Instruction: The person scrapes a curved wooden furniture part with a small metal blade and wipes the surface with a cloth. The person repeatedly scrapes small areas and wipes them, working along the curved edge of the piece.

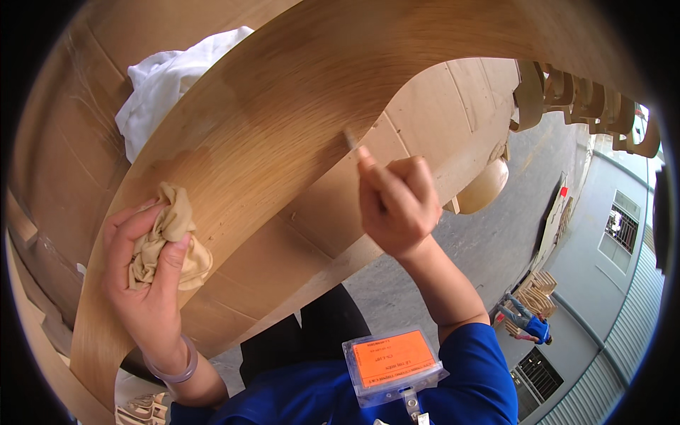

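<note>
A long, curved piece of bent wood (283,120) with a pale brown grain arches across the view, and darker patches mark part of its surface. My left hand (145,276) is closed around a crumpled beige cloth (166,244), resting at the near left part of the wood. My right hand (400,202) is a fist with the index finger and thumb forward, gripping a small, thin greyish tool (350,139). The tool's tip is at the wood's inner edge; it is blurred, and most of it is hidden in my fingers.
Brown cardboard (453,106) covers the work surface beneath the wood. A white cloth (166,81) lies behind it on the left. Several curved wooden parts (588,99) are lined up at the far right. Another person (528,322) in blue stands across the grey floor (489,241).
</note>
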The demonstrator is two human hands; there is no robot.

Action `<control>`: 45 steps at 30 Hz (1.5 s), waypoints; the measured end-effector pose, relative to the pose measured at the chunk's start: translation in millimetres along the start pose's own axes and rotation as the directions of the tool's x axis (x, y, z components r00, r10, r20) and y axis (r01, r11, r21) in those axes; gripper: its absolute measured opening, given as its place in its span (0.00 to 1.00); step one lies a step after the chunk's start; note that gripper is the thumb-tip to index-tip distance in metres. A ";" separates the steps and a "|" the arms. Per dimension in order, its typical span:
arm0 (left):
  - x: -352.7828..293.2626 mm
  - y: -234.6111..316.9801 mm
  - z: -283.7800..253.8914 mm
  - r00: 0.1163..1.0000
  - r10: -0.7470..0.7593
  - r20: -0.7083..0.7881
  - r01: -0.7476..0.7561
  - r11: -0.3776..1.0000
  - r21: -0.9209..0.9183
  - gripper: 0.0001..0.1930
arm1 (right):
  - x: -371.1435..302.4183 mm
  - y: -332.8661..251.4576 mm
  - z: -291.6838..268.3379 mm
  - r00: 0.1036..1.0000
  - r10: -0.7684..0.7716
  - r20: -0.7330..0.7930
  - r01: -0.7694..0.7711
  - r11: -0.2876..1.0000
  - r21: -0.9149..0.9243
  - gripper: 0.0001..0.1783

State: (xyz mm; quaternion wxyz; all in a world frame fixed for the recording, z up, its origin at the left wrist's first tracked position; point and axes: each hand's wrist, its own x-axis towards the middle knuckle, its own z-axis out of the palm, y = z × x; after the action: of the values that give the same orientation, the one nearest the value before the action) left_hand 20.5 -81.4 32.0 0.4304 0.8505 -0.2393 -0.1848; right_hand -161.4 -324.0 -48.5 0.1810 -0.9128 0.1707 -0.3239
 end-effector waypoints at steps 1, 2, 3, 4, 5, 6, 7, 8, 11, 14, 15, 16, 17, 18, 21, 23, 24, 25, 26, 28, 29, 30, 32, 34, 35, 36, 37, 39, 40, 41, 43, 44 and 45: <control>0.5 0.1 0.4 1.000 0.001 0.001 -0.001 1.000 0.000 0.15 | 0.1 0.2 0.8 1.000 -0.001 -0.020 0.002 1.000 0.026 0.20; 0.9 0.9 1.0 1.000 0.002 0.003 -0.002 1.000 0.000 0.14 | -0.1 0.0 0.9 0.999 0.017 -0.032 -0.015 0.999 0.045 0.20; 1.7 0.2 1.5 1.000 0.012 0.004 -0.013 1.000 0.010 0.14 | -0.1 0.3 1.8 0.999 0.007 -0.037 -0.004 0.998 0.070 0.21; 2.0 0.8 1.8 1.000 0.009 0.001 -0.009 1.000 0.003 0.14 | -0.2 0.5 1.9 0.994 0.051 -0.097 -0.053 0.998 -0.018 0.22; 1.9 0.8 1.9 1.000 0.012 0.001 -0.012 1.000 0.009 0.14 | -0.2 0.7 2.4 0.997 0.040 -0.071 -0.040 0.999 0.009 0.22; 1.9 1.2 2.3 1.000 0.014 0.002 -0.014 1.000 0.015 0.14 | 0.0 1.2 2.3 0.999 0.030 -0.045 -0.028 0.999 0.034 0.22; 2.0 1.2 2.8 1.000 0.012 0.000 -0.012 1.000 0.010 0.14 | -0.1 1.4 2.5 1.000 0.018 -0.020 -0.017 0.998 0.057 0.22; 2.3 1.4 3.4 1.000 0.011 -0.002 -0.011 1.000 0.005 0.14 | 0.4 2.1 2.1 0.999 0.029 -0.042 -0.028 0.999 0.036 0.22; 3.1 2.5 5.2 1.000 0.021 -0.003 -0.021 1.000 0.010 0.14 | 0.5 2.7 1.2 0.992 0.063 -0.105 -0.066 0.998 -0.023 0.22; 3.8 4.2 7.1 1.000 0.028 0.000 -0.028 0.999 0.016 0.14 | 0.8 3.4 0.2 1.000 0.001 -0.012 0.000 0.999 0.040 0.21; 4.1 4.6 7.4 1.000 0.030 0.002 -0.030 0.999 0.017 0.14 | 0.6 3.2 -0.1 0.998 -0.065 0.026 0.062 0.994 0.090 0.21; 4.2 5.1 7.7 0.999 0.034 0.005 -0.034 0.999 0.018 0.14 | 0.7 3.8 0.1 0.998 -0.065 -0.024 0.066 0.996 0.052 0.21; 3.8 5.5 7.5 0.999 0.036 0.003 -0.037 0.999 0.020 0.14 | 0.3 3.5 -0.6 0.999 -0.003 -0.050 0.004 1.000 0.029 0.21; 3.4 5.9 7.6 0.999 0.038 -0.001 -0.038 0.999 0.021 0.14 | -0.1 3.9 -0.5 0.998 0.025 -0.062 -0.024 1.000 0.013 0.21; 3.4 6.5 7.9 1.000 0.031 0.003 -0.031 0.999 0.025 0.14 | -1.7 4.5 -1.7 0.999 0.012 -0.045 -0.011 1.000 0.017 0.17; 4.7 7.3 8.9 0.999 0.033 0.002 -0.033 0.999 0.011 0.14 | -2.8 5.2 -2.1 0.999 -0.040 -0.023 0.042 0.997 0.058 0.18; 6.0 7.4 9.6 0.999 0.033 0.004 -0.033 0.999 0.006 0.14 | -3.6 5.3 -2.3 0.998 0.011 -0.055 -0.009 0.999 0.040 0.17; 6.8 8.7 10.2 0.999 0.042 0.000 -0.042 0.999 0.020 0.14 | -3.8 5.9 -2.3 0.998 0.031 -0.052 -0.030 0.999 0.029 0.17; 7.4 10.0 10.9 0.999 0.049 0.003 -0.049 0.998 0.035 0.14 | -4.4 6.0 -2.2 0.998 0.021 -0.053 -0.020 0.999 0.028 0.17; 9.0 12.4 13.9 0.999 0.051 0.004 -0.051 0.998 0.038 0.14 | -4.7 7.0 -1.0 1.000 -0.018 0.000 0.018 0.999 0.045 0.17; 9.5 13.7 15.3 0.999 0.043 0.004 -0.043 0.999 0.027 0.14 | -4.8 7.4 -0.4 1.000 0.000 -0.028 0.001 0.999 0.053 0.17; 10.1 14.7 16.8 0.999 0.036 0.003 -0.036 0.999 0.016 0.14 | -5.1 7.4 0.8 0.999 0.023 -0.046 -0.020 0.998 0.060 0.17; 11.6 17.7 20.3 0.998 0.056 -0.011 -0.055 0.998 0.026 0.14 | -6.4 6.3 1.4 0.992 0.091 -0.083 -0.089 0.995 0.035 0.19; 15.0 22.4 27.7 0.995 0.090 -0.029 -0.089 0.996 0.026 0.14 | -8.9 3.7 0.0 0.999 0.030 0.023 -0.033 0.988 0.149 0.20; 19.2 25.0 34.9 0.992 0.118 -0.035 -0.118 0.993 0.017 0.14 | -10.9 1.5 -1.6 0.997 -0.001 0.076 -0.014 0.980 0.201 0.20; 24.6 28.2 43.7 0.988 0.148 -0.041 -0.147 0.989 0.006 0.15 | -12.6 0.5 -3.4 0.993 -0.004 0.120 -0.030 0.961 0.277 0.20; 29.3 32.1 56.0 0.979 0.194 -0.055 -0.195 0.981 -0.015 0.16 | -14.9 -0.6 -6.0 0.994 0.079 0.069 -0.096 0.954 0.284 0.20; 40.0 40.5 88.3 0.944 0.317 -0.087 -0.322 0.946 -0.046 0.19 | -19.1 -0.3 -13.3 0.979 0.203 0.011 -0.196 0.930 0.311 0.20; 48.3 43.5 109.0 0.918 0.383 -0.106 -0.392 0.917 -0.078 0.20 | -21.1 0.1 -16.1 0.949 0.313 -0.042 -0.284 0.905 0.318 0.18; 54.3 45.5 123.9 0.882 0.466 -0.070 -0.466 0.885 0.015 0.21 | -24.0 -1.6 -22.1 0.870 0.491 -0.044 -0.437 0.809 0.393 0.16; 65.5 50.0 154.0 0.788 0.610 -0.083 -0.595 0.789 0.155 0.22 | -25.1 1.4 -24.4 0.772 0.627 -0.100 -0.480 0.679 0.555 0.13; 64.8 48.9 155.4 0.786 0.614 -0.069 -0.596 0.782 0.183 0.21 | -24.9 2.4 -27.1 0.787 0.611 -0.091 -0.480 0.698 0.531 0.14; 64.0 48.3 155.5 0.779 0.626 -0.046 -0.604 0.767 0.217 0.21 | -23.8 3.1 -29.0 0.801 0.594 -0.082 -0.480 0.717 0.506 0.14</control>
State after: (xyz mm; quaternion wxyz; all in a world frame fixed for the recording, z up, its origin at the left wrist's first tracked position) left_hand -20.1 -242.6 -22.6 0.3969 0.7714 -0.4959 0.0394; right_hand -198.4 -322.9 -41.4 0.4571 -0.7069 0.3683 -0.3946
